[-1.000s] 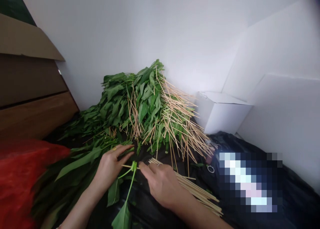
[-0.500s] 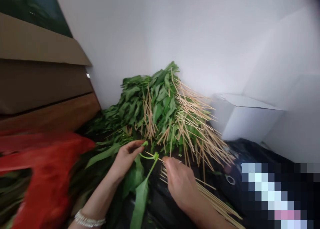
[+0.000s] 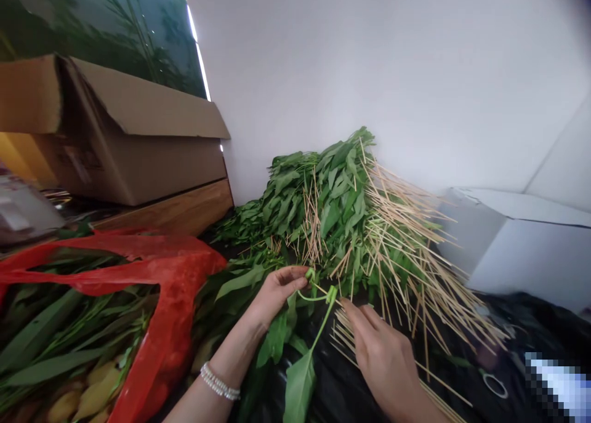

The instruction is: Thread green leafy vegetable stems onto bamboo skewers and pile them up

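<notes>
My left hand (image 3: 277, 290), wearing a beaded bracelet, pinches a folded part of a green leafy stem (image 3: 310, 276). In my right hand (image 3: 381, 346) is a thin bamboo skewer (image 3: 322, 289), its pointed end toward the left fingers. Another fold of the stem (image 3: 331, 295) sits on the skewer, and a thin loop of stem hangs between the two folds. A broad leaf (image 3: 299, 386) droops below. Under my right hand lie several loose skewers (image 3: 344, 337). Behind both hands is a pile of skewered greens (image 3: 337, 189), many stick ends (image 3: 410, 250) pointing right.
At left, a red plastic bag (image 3: 178, 306) holds long leaves and brownish lumps. An open cardboard box (image 3: 170, 164) stands behind it on a wooden surface. A white box (image 3: 526, 250) stands at the right, near black plastic sheeting (image 3: 549, 318). A wall closes off the back.
The view has turned left, so the scene sits farther right and more of the box and red bag shows. The pinched fold has come closer to the skewer's tip.
</notes>
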Motion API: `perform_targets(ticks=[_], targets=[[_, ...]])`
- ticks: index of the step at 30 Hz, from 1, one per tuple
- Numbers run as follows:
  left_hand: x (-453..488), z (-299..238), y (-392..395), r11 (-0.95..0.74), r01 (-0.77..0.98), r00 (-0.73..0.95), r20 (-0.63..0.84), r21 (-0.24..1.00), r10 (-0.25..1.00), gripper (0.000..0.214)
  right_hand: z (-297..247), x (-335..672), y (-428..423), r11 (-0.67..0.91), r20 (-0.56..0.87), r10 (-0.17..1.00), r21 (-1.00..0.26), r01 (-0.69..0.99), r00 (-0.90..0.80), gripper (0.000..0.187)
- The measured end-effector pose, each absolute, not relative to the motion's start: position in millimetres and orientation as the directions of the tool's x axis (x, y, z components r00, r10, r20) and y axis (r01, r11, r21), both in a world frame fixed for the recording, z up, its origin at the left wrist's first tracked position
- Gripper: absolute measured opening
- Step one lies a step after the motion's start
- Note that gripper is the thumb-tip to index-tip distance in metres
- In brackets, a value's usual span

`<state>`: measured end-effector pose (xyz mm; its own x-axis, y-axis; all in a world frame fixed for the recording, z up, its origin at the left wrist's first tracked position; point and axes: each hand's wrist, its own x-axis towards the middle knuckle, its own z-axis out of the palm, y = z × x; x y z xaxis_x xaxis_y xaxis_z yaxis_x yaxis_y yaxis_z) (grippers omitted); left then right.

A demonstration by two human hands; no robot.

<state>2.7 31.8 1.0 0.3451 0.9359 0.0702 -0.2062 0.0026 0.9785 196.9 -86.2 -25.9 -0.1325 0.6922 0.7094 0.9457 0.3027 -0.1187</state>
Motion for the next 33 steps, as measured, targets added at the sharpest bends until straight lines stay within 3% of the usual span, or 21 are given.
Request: perform_targets(ticks=[14,33], targets=[[7,-3,25,0.041,-0.196,0.443,0.052,0.98,0.895,0.041,-28,195,-85,0.288,0.703,0.695,-0.078,0.954,-0.153,0.047],[6,-11,32,0.053,-0.248,0.374,0.045,0.967,0.926,0.029,-28,195,-84,0.263,0.693,0.709,-0.086,0.961,-0.132,0.045]])
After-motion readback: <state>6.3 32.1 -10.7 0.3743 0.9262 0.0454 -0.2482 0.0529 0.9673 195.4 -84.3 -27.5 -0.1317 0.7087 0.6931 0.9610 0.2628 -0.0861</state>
